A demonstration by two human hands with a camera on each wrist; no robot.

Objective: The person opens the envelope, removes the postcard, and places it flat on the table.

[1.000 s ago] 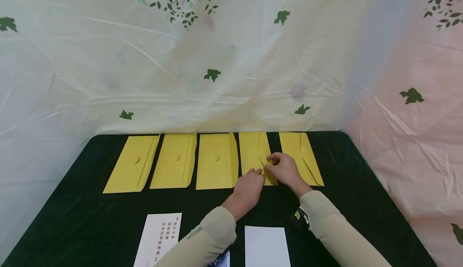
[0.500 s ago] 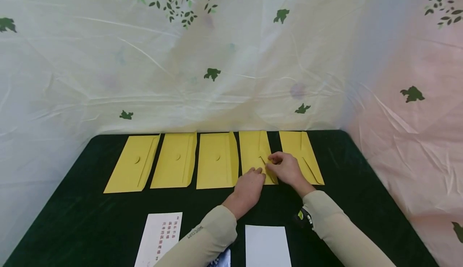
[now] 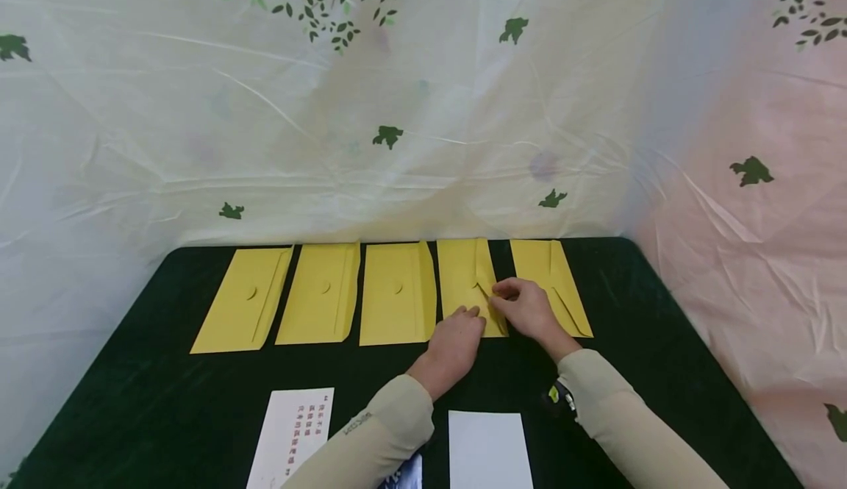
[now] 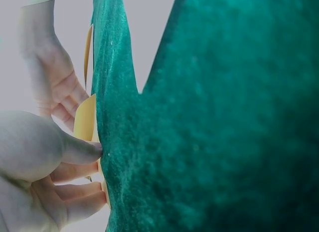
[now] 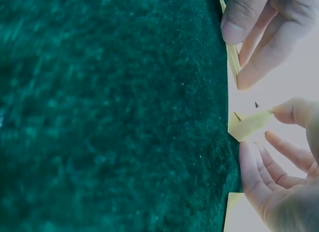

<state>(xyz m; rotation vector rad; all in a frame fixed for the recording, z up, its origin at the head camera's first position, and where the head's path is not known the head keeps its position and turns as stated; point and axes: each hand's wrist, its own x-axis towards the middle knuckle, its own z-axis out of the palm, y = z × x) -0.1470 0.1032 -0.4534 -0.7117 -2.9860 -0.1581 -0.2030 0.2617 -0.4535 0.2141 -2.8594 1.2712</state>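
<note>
Several yellow paper envelopes lie in a row along the far side of the table. On the second envelope from the right (image 3: 456, 276), my left hand (image 3: 456, 345) rests with fingertips pressing its near part. In the left wrist view, the thumb and fingers of that hand (image 4: 45, 177) reach to the envelope's edge. My right hand (image 3: 526, 309) pinches the same envelope's side flap, thumb and finger at its edge. The lifted flap (image 5: 251, 124) stands up from the envelope in the right wrist view. On the rightmost envelope (image 3: 539, 261), the flap also stands slightly raised.
A white sheet printed with red characters (image 3: 291, 430) lies at the near left, partly under the left sleeve. A blank white sheet (image 3: 490, 448) lies between the forearms. A dark blue printed piece (image 3: 406, 474) peeks out beside the left sleeve. A patterned curtain (image 3: 423, 106) hangs behind the table.
My right hand has shifted slightly to the right with the envelope flap between its fingers. My left hand has stayed in place.
</note>
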